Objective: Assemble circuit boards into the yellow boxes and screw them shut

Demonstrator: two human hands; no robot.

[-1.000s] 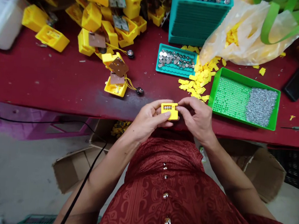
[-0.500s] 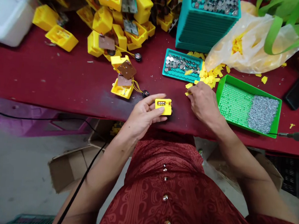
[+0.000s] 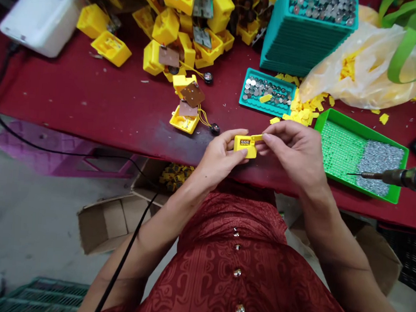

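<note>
My left hand (image 3: 219, 157) grips a small yellow case (image 3: 244, 149), its thumb on the front face. Silvery button cells show in the slot of the case. Between the thumb and fingers of my right hand (image 3: 297, 150) is a small yellow cover piece (image 3: 257, 137), held at the upper right edge of the case. Loose yellow pieces (image 3: 305, 110) lie beyond my right hand, beside a teal tray (image 3: 245, 104) of button cells.
A green tray (image 3: 364, 190) of screws lies right, with a screwdriver tip (image 3: 388, 177) over it. Stacked teal trays (image 3: 301, 43), a plastic bag (image 3: 371, 67) and yellow housings (image 3: 166, 27) stand behind. Open housings with wires (image 3: 184, 121) lie left of my hands.
My right hand has come from the loose yellow pieces to the case, now pinching a yellow cover piece. The view has shifted, showing more of the table's left side.
</note>
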